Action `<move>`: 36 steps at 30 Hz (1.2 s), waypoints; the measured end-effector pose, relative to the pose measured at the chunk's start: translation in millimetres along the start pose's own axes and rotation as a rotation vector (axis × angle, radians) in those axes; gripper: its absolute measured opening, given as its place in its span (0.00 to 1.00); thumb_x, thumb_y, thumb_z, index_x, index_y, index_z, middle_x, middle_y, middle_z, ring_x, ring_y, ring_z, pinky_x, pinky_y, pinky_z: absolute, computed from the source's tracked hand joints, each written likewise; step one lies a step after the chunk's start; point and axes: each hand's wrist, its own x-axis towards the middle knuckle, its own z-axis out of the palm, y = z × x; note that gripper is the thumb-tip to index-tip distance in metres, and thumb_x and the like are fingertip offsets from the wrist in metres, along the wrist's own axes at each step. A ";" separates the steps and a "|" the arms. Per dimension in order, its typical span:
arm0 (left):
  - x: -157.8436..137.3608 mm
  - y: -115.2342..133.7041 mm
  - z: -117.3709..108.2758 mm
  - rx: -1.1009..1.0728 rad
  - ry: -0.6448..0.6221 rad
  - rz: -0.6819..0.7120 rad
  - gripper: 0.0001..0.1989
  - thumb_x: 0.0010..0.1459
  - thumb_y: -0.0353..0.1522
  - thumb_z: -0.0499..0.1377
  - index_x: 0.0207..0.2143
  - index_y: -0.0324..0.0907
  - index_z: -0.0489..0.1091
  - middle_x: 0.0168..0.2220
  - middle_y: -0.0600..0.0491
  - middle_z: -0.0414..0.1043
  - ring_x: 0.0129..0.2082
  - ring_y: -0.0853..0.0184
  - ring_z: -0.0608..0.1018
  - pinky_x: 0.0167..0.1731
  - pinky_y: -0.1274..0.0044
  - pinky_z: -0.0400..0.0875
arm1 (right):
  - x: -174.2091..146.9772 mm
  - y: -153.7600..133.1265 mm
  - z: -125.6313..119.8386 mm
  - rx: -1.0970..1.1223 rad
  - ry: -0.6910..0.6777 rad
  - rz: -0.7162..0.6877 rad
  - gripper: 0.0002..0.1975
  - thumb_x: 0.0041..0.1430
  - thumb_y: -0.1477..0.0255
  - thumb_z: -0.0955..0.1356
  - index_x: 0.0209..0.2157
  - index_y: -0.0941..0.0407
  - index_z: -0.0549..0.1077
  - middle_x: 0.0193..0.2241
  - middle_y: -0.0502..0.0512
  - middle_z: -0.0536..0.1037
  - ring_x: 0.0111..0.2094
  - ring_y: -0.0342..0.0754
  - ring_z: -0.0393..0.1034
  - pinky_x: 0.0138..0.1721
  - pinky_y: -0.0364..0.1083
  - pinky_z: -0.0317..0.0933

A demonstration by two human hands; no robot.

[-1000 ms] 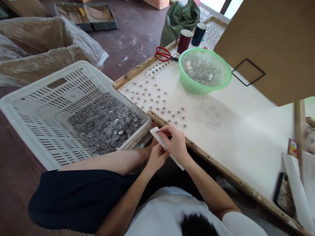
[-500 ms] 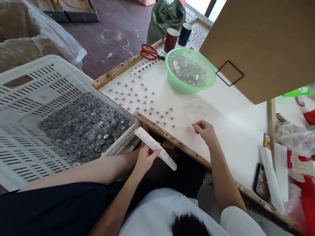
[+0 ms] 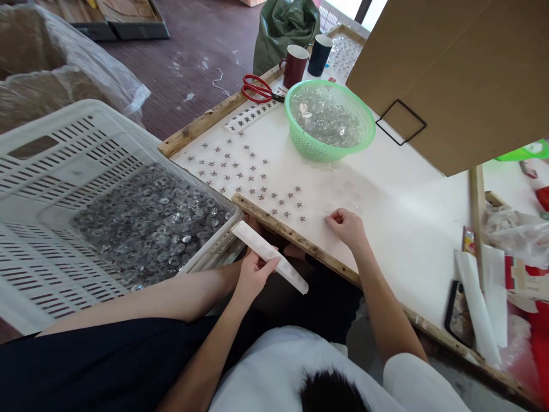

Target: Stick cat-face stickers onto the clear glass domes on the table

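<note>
My left hand [image 3: 254,279] grips a long folded strip of white paper [image 3: 274,257] between thumb and fingers, over my lap beside the table edge. At the white tabletop [image 3: 412,229], my right hand [image 3: 349,229] is closed in a pinch. A tiny dark-printed sticker [image 3: 326,220] shows at its fingertips, low over the surface. To the left of that hand, several clear discs with small dark prints [image 3: 281,202] lie spread out in rows. Faint clear discs without prints are just beyond the hand. A green basket [image 3: 330,150] full of clear discs stands farther back.
At left, a white crate [image 3: 98,137] holds many printed discs. Red-handled scissors [image 3: 257,88], a printed sheet [image 3: 249,117], a maroon mug [image 3: 295,67] and a dark mug [image 3: 320,56] sit at the back. A cardboard box [image 3: 446,74] blocks the far right; a phone [image 3: 460,315] lies near right.
My right hand has moved slightly left and lower toward the tabletop, still pinched. My left hand keeps its hold on the paper strip. The camera view has shifted a little.
</note>
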 end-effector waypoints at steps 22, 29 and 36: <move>-4.4 1.6 -4.4 -0.042 0.020 -0.028 0.18 0.47 0.37 0.67 0.40 0.38 0.75 0.33 0.50 0.78 0.31 0.61 0.79 0.30 0.73 0.76 | -9.5 -43.3 34.4 -0.121 0.030 -0.426 0.36 0.57 0.56 0.67 0.62 0.57 0.57 0.59 0.71 0.63 0.57 0.62 0.62 0.53 0.59 0.61; -4.6 1.9 -2.6 -0.034 0.012 -0.003 0.16 0.46 0.35 0.67 0.39 0.38 0.76 0.31 0.51 0.78 0.30 0.62 0.79 0.29 0.74 0.74 | 13.5 -36.5 55.8 -0.533 -0.105 -0.693 0.40 0.63 0.52 0.59 0.68 0.60 0.46 0.69 0.68 0.39 0.69 0.65 0.30 0.65 0.66 0.31; -4.9 4.9 -3.5 -0.076 0.031 -0.037 0.17 0.45 0.36 0.67 0.38 0.38 0.75 0.31 0.51 0.77 0.30 0.61 0.78 0.29 0.73 0.75 | 59.9 -93.0 91.3 -0.516 -0.155 -0.746 0.43 0.62 0.48 0.58 0.67 0.65 0.50 0.68 0.74 0.41 0.69 0.67 0.33 0.66 0.63 0.28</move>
